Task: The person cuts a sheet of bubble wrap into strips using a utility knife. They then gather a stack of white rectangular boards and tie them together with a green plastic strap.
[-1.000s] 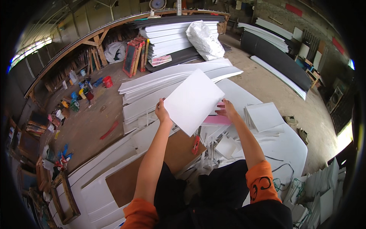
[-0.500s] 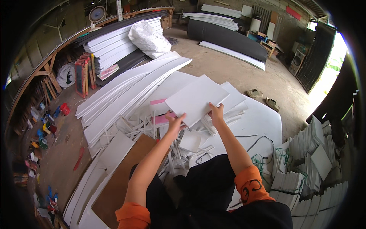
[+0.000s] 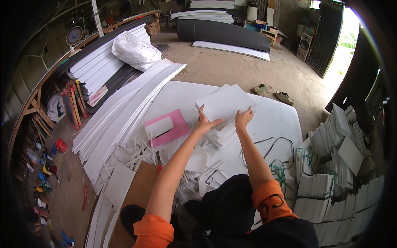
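Note:
A flat white rectangular foam board lies tilted over a stack of similar white pieces in the middle of the big white sheet. My left hand is open at the board's near left edge, thumb and fingers spread apart. At the board's near right edge, my right hand grips it with bent fingers; the part beneath is hidden. Left of my hands lies a pink sheet with a smaller white piece on it. Thin white offcut strips are heaped around my forearms.
Long white boards lie to the left, beside a brown board. Bundled white panels with green ties stand at the right. Slippers are on the floor. A white sack rests on stacked boards at far left.
The foam board has moved away to the right and down onto the stack, uncovering the pink sheet. My left hand has let go of it and opened. The view has turned right.

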Tool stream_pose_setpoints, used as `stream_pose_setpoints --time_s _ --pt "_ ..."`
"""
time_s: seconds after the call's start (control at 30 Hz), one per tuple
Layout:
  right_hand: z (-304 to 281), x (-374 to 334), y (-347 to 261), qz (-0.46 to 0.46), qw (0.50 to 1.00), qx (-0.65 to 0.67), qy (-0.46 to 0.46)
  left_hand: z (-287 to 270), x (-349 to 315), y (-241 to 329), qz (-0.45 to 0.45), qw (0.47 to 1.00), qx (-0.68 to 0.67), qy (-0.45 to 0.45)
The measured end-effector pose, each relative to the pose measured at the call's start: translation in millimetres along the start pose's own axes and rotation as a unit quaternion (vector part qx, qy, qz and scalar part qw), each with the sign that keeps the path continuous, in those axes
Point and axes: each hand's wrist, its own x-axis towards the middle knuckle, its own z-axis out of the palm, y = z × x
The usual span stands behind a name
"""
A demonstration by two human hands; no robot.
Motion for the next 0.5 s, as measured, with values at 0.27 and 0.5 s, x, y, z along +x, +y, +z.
stream_pose_setpoints --time_s 0.27,0.5 --pt "-1 -60 -43 -0.272 0.948 0.086 -0.145 -98 -52 -66 0.048 0.963 0.265 -0.016" --pt "81 -145 -57 -0.244 0.788 0.007 -0.565 -266 -216 -112 -0.262 0.875 0.394 -0.099"
